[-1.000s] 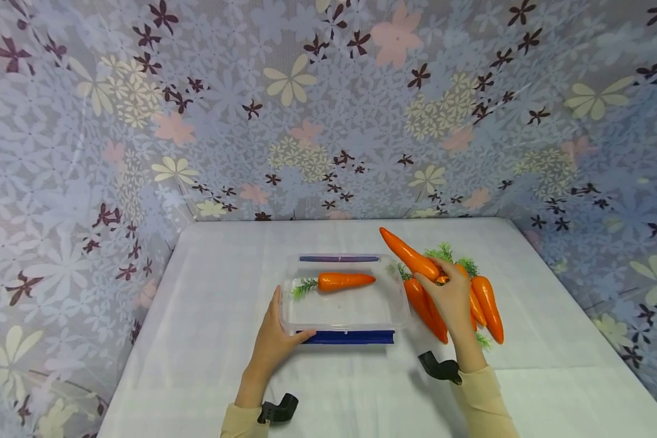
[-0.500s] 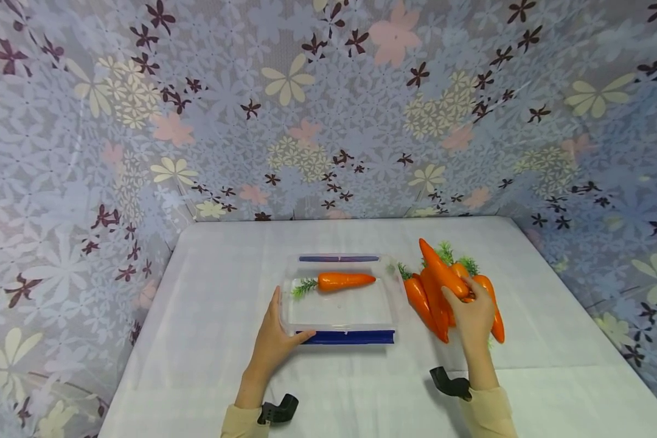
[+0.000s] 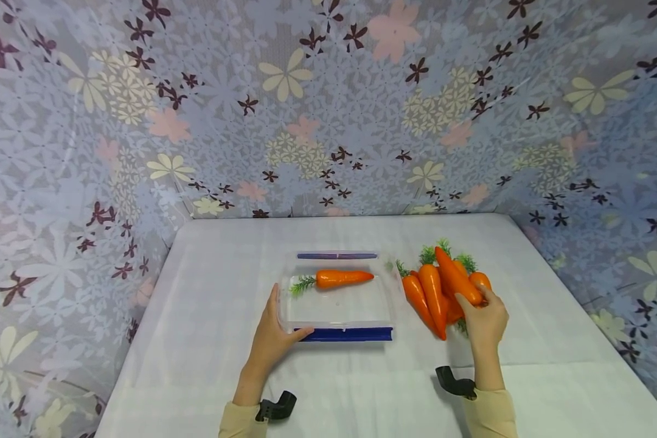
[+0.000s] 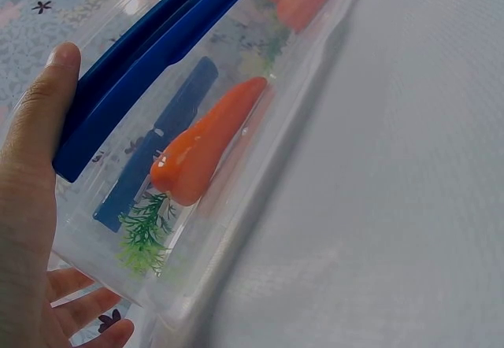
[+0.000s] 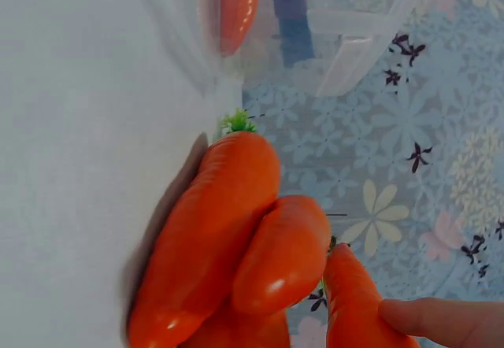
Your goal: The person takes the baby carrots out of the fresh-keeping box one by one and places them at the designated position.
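Observation:
My left hand (image 3: 269, 340) holds the near left corner of a clear plastic container (image 3: 339, 310). In the left wrist view its thumb lies against a blue clip strip (image 4: 134, 100), with the fingers at the end wall. Inside the container lies one orange carrot (image 3: 342, 279) with green leaves, tip to the right. Over on the right, my right hand (image 3: 488, 319) pinches the thick end of another carrot (image 3: 455, 277), its tip pointing away from me over a pile. A fingertip (image 5: 417, 316) presses on it in the right wrist view.
Several carrots (image 3: 416, 296) with green tops lie heaped right of the container, close to its right wall. A white cloth (image 3: 197, 340) covers the table. Flower-patterned fabric (image 3: 334, 121) rises behind and at both sides.
My right hand has carried its carrot right and toward me, from near the container's right side to over the pile; the tip now points farther away. My left hand and the container stay put.

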The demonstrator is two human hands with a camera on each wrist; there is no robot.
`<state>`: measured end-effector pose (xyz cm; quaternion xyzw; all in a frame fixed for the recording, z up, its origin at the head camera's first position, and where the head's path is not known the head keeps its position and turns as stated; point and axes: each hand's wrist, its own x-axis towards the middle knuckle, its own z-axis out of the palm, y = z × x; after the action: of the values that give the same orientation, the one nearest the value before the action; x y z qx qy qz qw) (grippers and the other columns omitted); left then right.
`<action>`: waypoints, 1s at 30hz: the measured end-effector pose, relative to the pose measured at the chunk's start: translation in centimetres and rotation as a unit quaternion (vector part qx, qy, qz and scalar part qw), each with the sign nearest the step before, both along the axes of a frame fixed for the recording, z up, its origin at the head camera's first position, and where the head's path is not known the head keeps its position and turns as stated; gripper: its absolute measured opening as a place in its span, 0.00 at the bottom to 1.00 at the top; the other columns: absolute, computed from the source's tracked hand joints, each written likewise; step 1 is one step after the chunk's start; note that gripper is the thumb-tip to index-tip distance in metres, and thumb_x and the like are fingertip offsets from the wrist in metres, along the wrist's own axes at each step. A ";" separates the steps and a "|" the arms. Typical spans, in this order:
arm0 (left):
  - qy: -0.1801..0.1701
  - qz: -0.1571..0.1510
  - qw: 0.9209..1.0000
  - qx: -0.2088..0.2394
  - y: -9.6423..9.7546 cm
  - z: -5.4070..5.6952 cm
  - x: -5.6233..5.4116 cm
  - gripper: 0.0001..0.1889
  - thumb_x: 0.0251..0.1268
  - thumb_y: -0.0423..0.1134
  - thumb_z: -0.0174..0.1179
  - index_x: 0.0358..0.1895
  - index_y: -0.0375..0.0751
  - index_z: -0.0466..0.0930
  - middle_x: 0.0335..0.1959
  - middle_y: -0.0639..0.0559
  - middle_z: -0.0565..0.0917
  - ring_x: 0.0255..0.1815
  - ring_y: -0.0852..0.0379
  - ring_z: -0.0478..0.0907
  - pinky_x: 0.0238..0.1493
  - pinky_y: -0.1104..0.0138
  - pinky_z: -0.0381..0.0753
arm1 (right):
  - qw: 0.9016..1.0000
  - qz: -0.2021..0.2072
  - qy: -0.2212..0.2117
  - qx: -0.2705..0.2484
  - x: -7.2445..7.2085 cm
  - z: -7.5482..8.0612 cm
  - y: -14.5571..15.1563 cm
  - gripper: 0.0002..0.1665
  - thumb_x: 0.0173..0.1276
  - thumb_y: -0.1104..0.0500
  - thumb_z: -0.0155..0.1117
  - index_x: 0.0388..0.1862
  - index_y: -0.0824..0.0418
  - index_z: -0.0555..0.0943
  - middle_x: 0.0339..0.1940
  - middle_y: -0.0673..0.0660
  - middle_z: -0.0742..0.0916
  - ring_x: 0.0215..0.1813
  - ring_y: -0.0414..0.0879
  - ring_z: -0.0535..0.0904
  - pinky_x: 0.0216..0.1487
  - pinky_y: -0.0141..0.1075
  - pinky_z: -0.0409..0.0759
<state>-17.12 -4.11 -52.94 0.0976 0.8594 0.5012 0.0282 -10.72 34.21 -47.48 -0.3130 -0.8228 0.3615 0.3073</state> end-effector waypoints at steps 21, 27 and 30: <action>0.004 0.000 1.000 0.000 -0.2 -0.2 0.0 0.65 0.39 0.62 0.73 0.77 0.53 0.37 0.77 0.42 0.53 0.75 0.40 0.55 0.71 0.42 0.59 | 0.995 0.029 -0.076 0.064 -0.4 -1.5 0.1 0.30 0.59 0.56 0.69 0.55 0.73 0.77 0.47 0.76 0.82 0.43 0.70 0.78 0.39 0.57 0.73; 0.001 0.001 1.000 0.001 -0.2 -0.2 0.0 0.65 0.39 0.62 0.73 0.77 0.52 0.38 0.77 0.42 0.53 0.75 0.40 0.55 0.71 0.43 0.58 | 0.988 0.065 -0.119 0.076 -0.8 -1.2 0.2 0.32 0.62 0.56 0.66 0.58 0.76 0.73 0.52 0.78 0.78 0.53 0.72 0.73 0.50 0.63 0.71; 0.001 0.001 1.000 0.001 -0.1 -0.3 -0.1 0.65 0.39 0.62 0.73 0.77 0.52 0.38 0.77 0.43 0.53 0.76 0.41 0.54 0.72 0.43 0.58 | 0.985 0.071 -0.138 0.079 -0.8 -1.3 0.6 0.32 0.63 0.56 0.64 0.59 0.77 0.72 0.52 0.78 0.78 0.53 0.72 0.73 0.49 0.64 0.70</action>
<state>-17.18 -4.25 -53.24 0.0967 0.8589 0.5023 0.0269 -11.52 34.85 -48.76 -0.2754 -0.9034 0.2697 0.1879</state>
